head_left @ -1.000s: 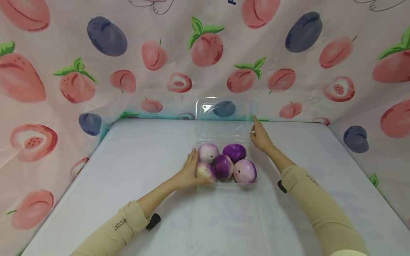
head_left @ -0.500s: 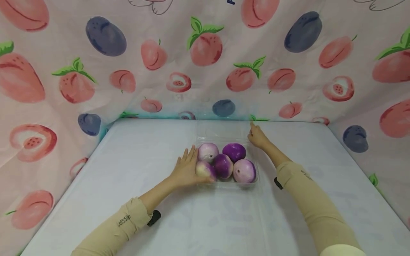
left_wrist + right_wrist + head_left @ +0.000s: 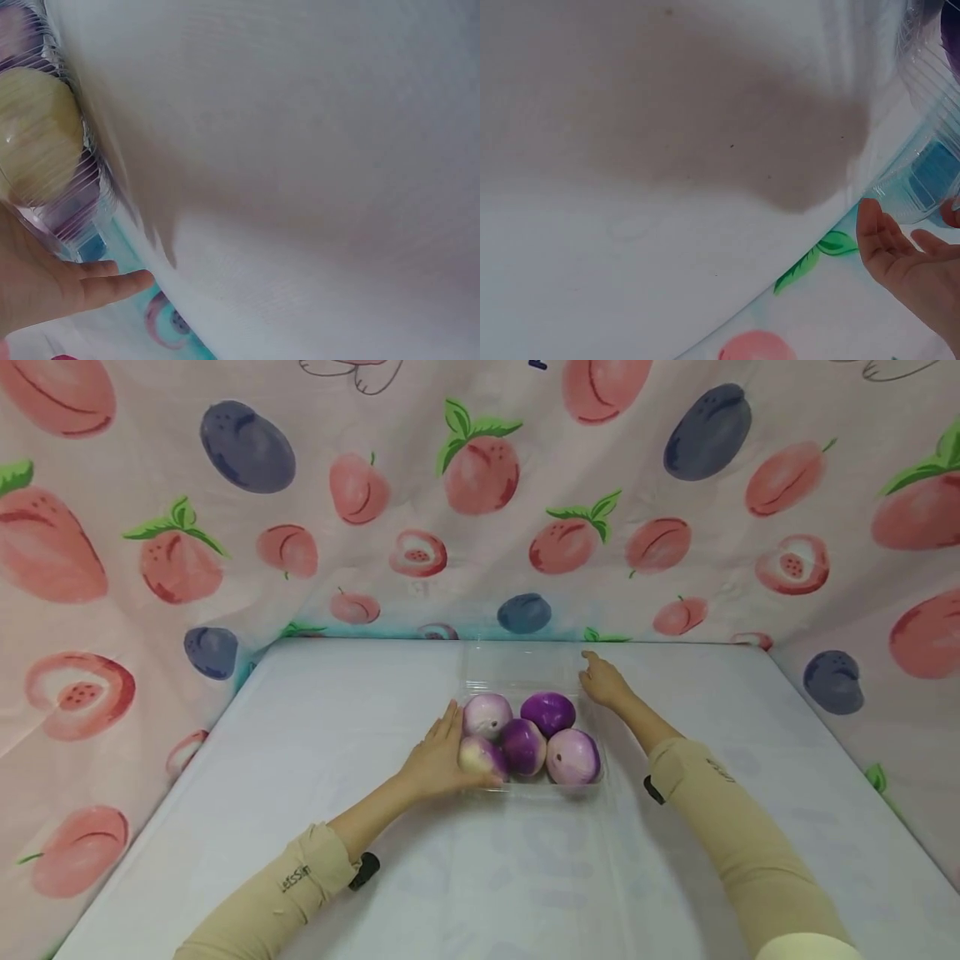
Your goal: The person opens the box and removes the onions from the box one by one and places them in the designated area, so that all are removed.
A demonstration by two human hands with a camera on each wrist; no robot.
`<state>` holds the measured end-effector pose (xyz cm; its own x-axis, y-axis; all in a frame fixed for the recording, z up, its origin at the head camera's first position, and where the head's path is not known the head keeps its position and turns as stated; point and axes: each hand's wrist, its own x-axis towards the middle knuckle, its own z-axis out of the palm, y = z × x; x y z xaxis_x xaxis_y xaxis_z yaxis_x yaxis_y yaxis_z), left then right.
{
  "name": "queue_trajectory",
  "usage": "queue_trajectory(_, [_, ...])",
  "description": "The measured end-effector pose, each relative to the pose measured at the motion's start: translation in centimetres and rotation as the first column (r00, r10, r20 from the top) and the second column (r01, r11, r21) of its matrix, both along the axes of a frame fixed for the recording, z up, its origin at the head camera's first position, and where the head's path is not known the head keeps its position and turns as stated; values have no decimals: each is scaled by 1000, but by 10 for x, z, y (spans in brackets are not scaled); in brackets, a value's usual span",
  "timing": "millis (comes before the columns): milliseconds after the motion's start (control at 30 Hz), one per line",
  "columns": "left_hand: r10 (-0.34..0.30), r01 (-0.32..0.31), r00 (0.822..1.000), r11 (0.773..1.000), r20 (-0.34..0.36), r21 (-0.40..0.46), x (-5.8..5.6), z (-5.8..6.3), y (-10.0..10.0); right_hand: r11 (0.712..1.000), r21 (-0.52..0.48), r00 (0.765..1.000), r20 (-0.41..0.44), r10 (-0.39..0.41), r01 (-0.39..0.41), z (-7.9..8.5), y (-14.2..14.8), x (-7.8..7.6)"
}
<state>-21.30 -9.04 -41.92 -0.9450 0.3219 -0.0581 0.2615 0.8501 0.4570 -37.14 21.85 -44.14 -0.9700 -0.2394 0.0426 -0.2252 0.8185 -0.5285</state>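
A clear plastic clamshell box (image 3: 540, 781) sits mid-table in the head view, filled with several round, glossy purple-and-white vegetables (image 3: 573, 757). My left hand (image 3: 437, 758) lies along the box's left side, fingers stretched forward and thumb across the front left corner. In the left wrist view, straight fingers (image 3: 112, 289) extend past the ribbed wall. The clear lid (image 3: 517, 662) stretches away behind the box, low over the table's back edge. At its right edge is my right hand (image 3: 603, 683), index finger reaching to the far corner and the other fingers loosely bent.
A white-covered table (image 3: 337, 710) surrounds the box. Behind it and at both sides hangs a pink curtain (image 3: 480, 539) printed with peaches and blue plums, meeting the table's back edge just beyond the lid. Black wrist cameras (image 3: 364, 871) sit below the beige sleeves (image 3: 738, 827).
The lid has swung down from near upright to low at the back. My right hand has moved slightly left and down with it; my left hand keeps to the box's left side.
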Motion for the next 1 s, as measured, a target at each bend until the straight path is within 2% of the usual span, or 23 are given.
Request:
queue_trajectory(33, [0, 0, 1000, 1000, -1, 6, 0, 0, 0, 1000, 4, 1000, 27, -9, 9, 14, -6, 13])
queue_trajectory(100, [-1, 1, 1000, 1000, 3, 19, 1, 1, -1, 1000, 13, 1000, 8, -5, 5, 30, -13, 32])
queue_trajectory(200, [-12, 12, 1000, 999, -3, 38, 1, 1, -2, 999, 50, 999, -37, -16, 18, 42, -19, 49])
queue_trajectory(333, [-26, 27, 999, 998, -20, 54, 1, 1, -3, 997, 52, 992, -121, -42, 49, 46, -21, 59])
queue_trajectory(533, [-9, 9, 1000, 999, 0, 50, -1, 0, -4, 1000, 12, 977, -211, -9, 12, 54, -24, 72])
queue_trajectory(800, [-11, 10, 1000, 999, 18, 51, -1, 2, -2, 997, -74, 959, -284, -1, -21, 59, -20, 93])
queue_trajectory(1000, [-9, 7, 999, 998, 48, 58, 0, 3, -1, 993, -95, 948, -315, 43, -76, 61, -14, 104])
